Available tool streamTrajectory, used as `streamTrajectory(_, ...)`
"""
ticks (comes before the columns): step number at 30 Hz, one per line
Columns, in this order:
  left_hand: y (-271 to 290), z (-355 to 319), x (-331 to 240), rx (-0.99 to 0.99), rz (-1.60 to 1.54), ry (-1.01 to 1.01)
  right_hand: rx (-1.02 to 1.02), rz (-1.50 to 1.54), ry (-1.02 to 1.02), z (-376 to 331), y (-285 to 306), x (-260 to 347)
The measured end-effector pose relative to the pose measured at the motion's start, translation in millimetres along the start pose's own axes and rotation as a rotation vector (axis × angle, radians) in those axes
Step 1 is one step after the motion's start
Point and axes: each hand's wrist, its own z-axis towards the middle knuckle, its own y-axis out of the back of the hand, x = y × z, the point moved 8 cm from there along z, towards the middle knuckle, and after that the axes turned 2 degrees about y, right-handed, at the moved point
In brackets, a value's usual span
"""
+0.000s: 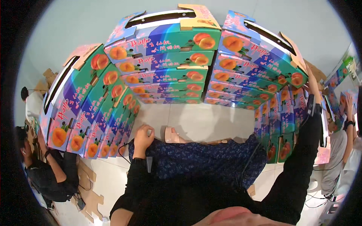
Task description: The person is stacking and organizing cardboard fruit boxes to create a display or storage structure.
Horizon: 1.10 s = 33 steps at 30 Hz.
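Observation:
Stacks of printed peach cartons surround me: one at the left [75,90], one at the far middle [162,45], one at the far right [260,52] and a lower one at the near right [286,116]. My right hand [313,84] reaches out with fingers extended against the right corner of the far right stack, near its top carton; part of the hand is hard to make out. My left hand [143,139] hovers over my lap beside the left stack, fingers curled in, with nothing visible in them.
Pale floor tiles [181,116] lie between the stacks. Flat cardboard pieces [88,188] and cables are on the floor at the left. A seated person in black [56,169] is on the left; at the right another person's hand [348,101] touches a carton.

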Motion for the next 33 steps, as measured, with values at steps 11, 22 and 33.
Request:
streamTrajectory(11,0.4,-2.6,6.1,-0.011,0.053,0.031,0.330,0.440,-0.281,-32.3,-43.8,14.3)
streamTrajectory(22,-7.6,-2.0,14.9,0.067,-0.056,0.106,0.433,0.616,-0.221,-69.9,-26.4,40.6)
streamTrajectory(33,-4.3,-10.7,15.4,0.120,0.027,0.173,0.206,0.604,0.050,-87.6,35.6,54.0)
